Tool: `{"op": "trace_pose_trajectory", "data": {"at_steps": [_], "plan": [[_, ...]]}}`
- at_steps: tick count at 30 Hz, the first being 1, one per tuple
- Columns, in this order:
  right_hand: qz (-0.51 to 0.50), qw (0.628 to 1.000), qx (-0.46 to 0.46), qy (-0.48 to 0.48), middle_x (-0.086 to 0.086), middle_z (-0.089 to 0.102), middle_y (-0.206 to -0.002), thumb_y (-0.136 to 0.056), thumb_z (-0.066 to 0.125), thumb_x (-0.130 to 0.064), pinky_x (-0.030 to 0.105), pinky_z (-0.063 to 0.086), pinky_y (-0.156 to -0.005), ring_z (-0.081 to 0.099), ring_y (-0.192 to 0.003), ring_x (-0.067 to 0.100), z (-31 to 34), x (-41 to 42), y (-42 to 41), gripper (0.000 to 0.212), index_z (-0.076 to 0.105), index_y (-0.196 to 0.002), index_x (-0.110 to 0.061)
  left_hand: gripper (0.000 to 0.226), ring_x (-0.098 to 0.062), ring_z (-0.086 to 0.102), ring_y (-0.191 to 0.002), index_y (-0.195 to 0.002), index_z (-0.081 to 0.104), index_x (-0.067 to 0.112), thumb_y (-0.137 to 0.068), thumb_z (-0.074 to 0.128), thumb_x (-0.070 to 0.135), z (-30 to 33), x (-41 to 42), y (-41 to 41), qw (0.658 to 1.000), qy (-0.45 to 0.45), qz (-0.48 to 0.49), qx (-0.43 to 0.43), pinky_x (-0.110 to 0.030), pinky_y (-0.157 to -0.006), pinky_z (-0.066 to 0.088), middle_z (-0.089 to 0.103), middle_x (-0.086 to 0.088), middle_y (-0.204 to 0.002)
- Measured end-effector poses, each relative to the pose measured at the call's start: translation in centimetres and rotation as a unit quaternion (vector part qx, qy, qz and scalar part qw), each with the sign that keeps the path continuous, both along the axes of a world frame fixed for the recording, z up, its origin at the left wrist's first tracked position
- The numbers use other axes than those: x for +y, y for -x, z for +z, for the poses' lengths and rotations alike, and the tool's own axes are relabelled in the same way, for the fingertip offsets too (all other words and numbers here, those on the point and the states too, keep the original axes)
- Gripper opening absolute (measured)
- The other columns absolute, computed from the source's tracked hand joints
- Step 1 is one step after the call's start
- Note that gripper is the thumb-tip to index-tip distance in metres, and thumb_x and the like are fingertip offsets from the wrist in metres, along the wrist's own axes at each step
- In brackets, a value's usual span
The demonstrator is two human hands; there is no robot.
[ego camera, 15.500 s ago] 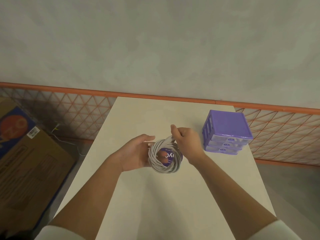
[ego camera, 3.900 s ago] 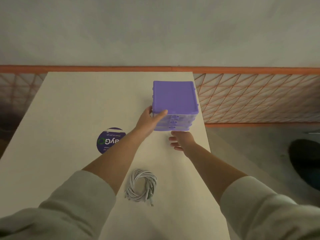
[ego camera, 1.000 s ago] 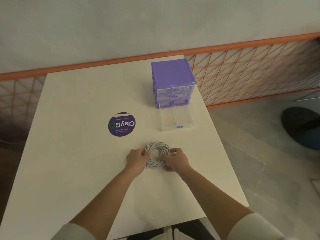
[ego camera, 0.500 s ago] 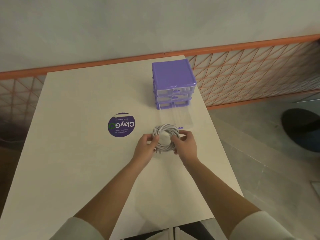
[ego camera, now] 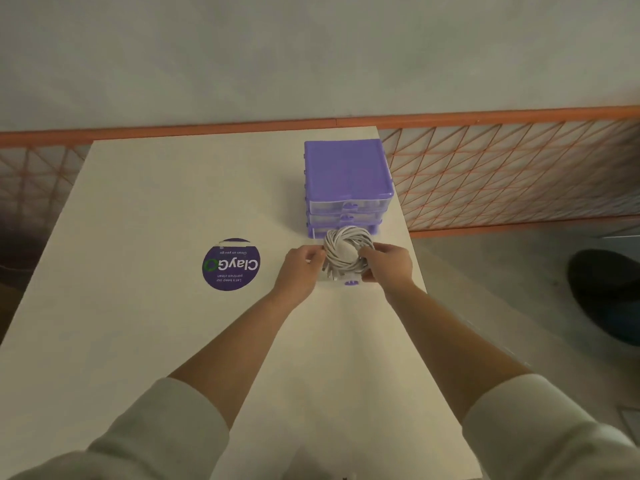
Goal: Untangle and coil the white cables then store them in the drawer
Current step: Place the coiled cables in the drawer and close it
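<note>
Both our hands gripped the coiled white cables [ego camera: 348,253], left hand [ego camera: 300,270] pinching one side, right hand [ego camera: 389,263] the other, holding the coil over the pulled-out bottom drawer [ego camera: 350,282] of the purple drawer unit [ego camera: 347,174] on the table [ego camera: 138,341].

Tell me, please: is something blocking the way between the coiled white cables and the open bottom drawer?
Nothing visible does. Both hands, left and right, hold the cable coil directly over the pulled-out clear drawer of the purple organizer.
</note>
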State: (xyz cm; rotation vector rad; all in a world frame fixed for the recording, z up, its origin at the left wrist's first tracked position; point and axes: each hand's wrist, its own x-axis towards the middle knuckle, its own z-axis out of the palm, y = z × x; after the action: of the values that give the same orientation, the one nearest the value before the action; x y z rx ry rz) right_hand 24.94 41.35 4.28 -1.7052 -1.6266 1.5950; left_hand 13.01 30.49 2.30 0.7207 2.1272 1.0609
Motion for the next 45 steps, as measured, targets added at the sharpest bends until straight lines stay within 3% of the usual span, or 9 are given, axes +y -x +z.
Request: {"op": "trace_pose_trajectory", "data": {"at_steps": [4, 8, 12, 14, 24, 34, 38, 42, 45], "plan": [[0.055, 0.997, -0.052, -0.018, 0.003, 0.067, -0.066, -0.084, 0.065, -0.020, 0.031, 0.058, -0.061, 0.063, -0.056, 0.022, -0.3, 1.5, 0.8, 0.017, 0.076, -0.094, -0.011, 0.037, -0.023, 0.059, -0.097, -0.127, 0.053, 0.016, -0.092, 0.062, 0.017, -1.9, 0.6, 0.6, 0.998, 0.036, 0.050, 0.027, -0.043, -0.094, 0.050, 0.044, -0.004, -0.119], [0.130, 0.979, -0.145, -0.063, -0.001, 0.065, -0.067, -0.084, 0.060, -0.029, 0.021, 0.040, -0.048, 0.054, -0.049, 0.017, -0.5, 2.5, 1.1, 0.015, 0.072, -0.082, -0.020, 0.058, -0.021, 0.057, -0.101, -0.140, 0.041, 0.019, -0.089, 0.066, 0.010, -2.7, 0.8, 0.6, 0.998, 0.057, 0.030, 0.015, -0.041, -0.097, 0.049, 0.041, -0.006, -0.128], [0.162, 0.949, -0.239, -0.127, 0.001, 0.068, -0.085, -0.082, 0.056, -0.034, 0.032, 0.051, -0.077, 0.063, -0.084, 0.025, -1.5, 2.5, 1.5, 0.022, 0.070, -0.097, -0.024, 0.060, -0.017, 0.055, -0.092, -0.142, 0.041, 0.021, -0.089, 0.060, -0.001, -3.3, 0.4, 0.4, 0.998, 0.049, 0.005, 0.033, -0.032, -0.094, 0.050, 0.043, -0.007, -0.125], [0.162, 0.938, -0.262, -0.160, 0.003, 0.068, -0.099, -0.085, 0.054, -0.035, 0.036, 0.045, -0.090, 0.059, -0.100, 0.027, -2.0, 2.4, 1.5, 0.033, 0.065, -0.115, -0.024, 0.058, -0.016, 0.056, -0.091, -0.141, 0.042, 0.020, -0.090, 0.058, -0.002, -3.4, 0.3, 0.2, 0.998, 0.046, 0.002, 0.041, -0.030, -0.092, 0.051, 0.046, -0.007, -0.123], [0.269, 0.847, -0.335, -0.314, 0.005, 0.069, -0.102, -0.099, 0.036, -0.042, 0.041, 0.032, -0.091, 0.051, -0.105, 0.026, -2.9, 1.7, 0.2, 0.035, 0.054, -0.118, -0.018, 0.053, -0.012, 0.057, -0.087, -0.142, 0.044, 0.019, -0.093, 0.053, -0.001, -3.7, 0.1, -0.2, 0.998, 0.036, 0.017, 0.055, -0.020, -0.081, 0.046, 0.047, -0.001, -0.116], [0.305, 0.823, -0.331, -0.347, 0.002, 0.066, -0.116, -0.101, 0.030, -0.045, 0.040, 0.030, -0.090, 0.045, -0.109, 0.027, -4.2, 0.9, -1.2, 0.042, 0.050, -0.129, -0.021, 0.054, -0.013, 0.055, -0.097, -0.143, 0.042, 0.025, -0.094, 0.055, 0.005, -4.0, -0.1, 0.0, 0.998, 0.042, 0.008, 0.036, -0.025, -0.081, 0.047, 0.050, -0.003, -0.123], [0.283, 0.830, -0.251, -0.411, 0.000, 0.054, -0.130, -0.096, 0.040, -0.048, 0.040, 0.033, -0.093, 0.046, -0.112, 0.027, -5.2, -0.2, -2.1, 0.048, 0.047, -0.136, -0.023, 0.042, -0.014, 0.056, -0.093, -0.137, 0.049, 0.019, -0.096, 0.057, 0.025, -3.1, 0.8, 0.9, 0.998, 0.047, 0.035, 0.034, -0.025, -0.083, 0.043, 0.050, -0.008, -0.126], [0.390, 0.758, -0.168, -0.496, -0.005, 0.053, -0.137, -0.087, 0.057, -0.052, 0.040, 0.033, -0.102, 0.046, -0.125, 0.025, -6.8, -0.4, -3.3, 0.048, 0.054, -0.132, -0.034, 0.066, -0.024, 0.055, -0.115, -0.139, 0.042, 0.012, -0.088, 0.062, 0.049, -0.9, 3.1, 2.4, 0.992, -0.017, 0.118, 0.040, -0.038, -0.099, 0.045, 0.043, -0.010, -0.134], [0.416, 0.750, -0.155, -0.490, -0.007, 0.060, -0.131, -0.083, 0.071, -0.039, 0.042, 0.042, -0.103, 0.051, -0.126, 0.026, -7.7, 0.1, -3.3, 0.047, 0.060, -0.129, -0.035, 0.092, -0.023, 0.046, -0.127, -0.147, 0.033, 0.013, -0.078, 0.063, 0.066, 1.0, 6.1, 4.1, 0.992, -0.022, 0.126, 0.013, -0.041, -0.105, 0.042, 0.038, -0.008, -0.144]]}}
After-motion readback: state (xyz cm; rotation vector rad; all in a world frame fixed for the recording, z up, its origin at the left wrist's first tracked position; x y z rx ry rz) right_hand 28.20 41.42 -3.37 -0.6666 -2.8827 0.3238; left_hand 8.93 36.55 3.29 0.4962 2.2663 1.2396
